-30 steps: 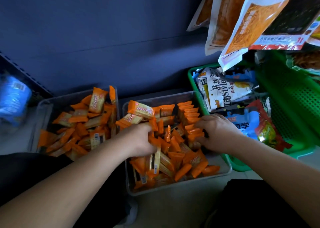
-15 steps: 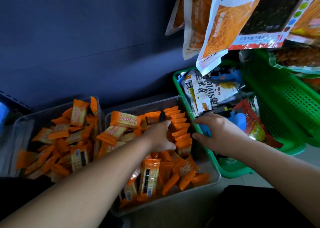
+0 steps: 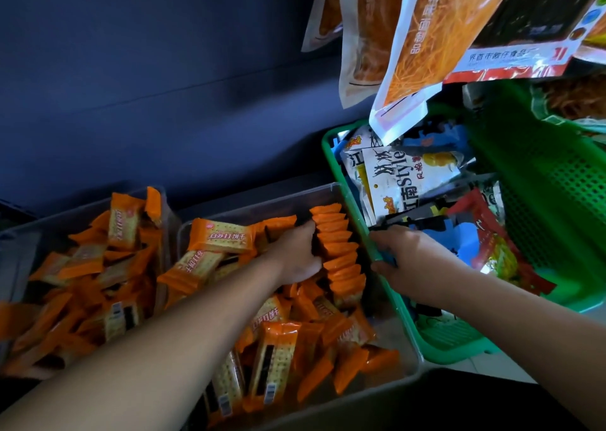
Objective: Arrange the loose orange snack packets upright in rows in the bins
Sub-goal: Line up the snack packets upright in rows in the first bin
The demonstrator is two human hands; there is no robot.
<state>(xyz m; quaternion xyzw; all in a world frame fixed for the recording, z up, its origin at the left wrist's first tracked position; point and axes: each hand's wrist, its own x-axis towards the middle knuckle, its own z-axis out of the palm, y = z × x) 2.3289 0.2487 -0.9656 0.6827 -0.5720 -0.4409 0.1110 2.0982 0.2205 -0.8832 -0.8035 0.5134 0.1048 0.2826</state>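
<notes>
Two clear bins stand side by side against a dark wall. The right bin [image 3: 249,206] holds a short row of upright orange packets [image 3: 337,243] along its right wall and a loose heap of orange packets [image 3: 272,358] in front and to the left. My left hand [image 3: 295,257] presses thumb and fingers against the left side of that row. My right hand [image 3: 410,260] curls round the left rim of the green basket [image 3: 331,148] just right of the bin. The left bin [image 3: 49,225] is full of jumbled orange packets [image 3: 91,266].
The green basket holds mixed white, blue and red snack bags [image 3: 403,181]. A second green basket [image 3: 557,184] leans behind it. Large bags of orange snacks [image 3: 410,37] hang overhead at the upper right. A dark blue wall [image 3: 164,70] closes the back.
My left hand moved from the bin's middle to the upright row at the back right. My right hand left the row and took the green basket's rim. The view shifted left.
</notes>
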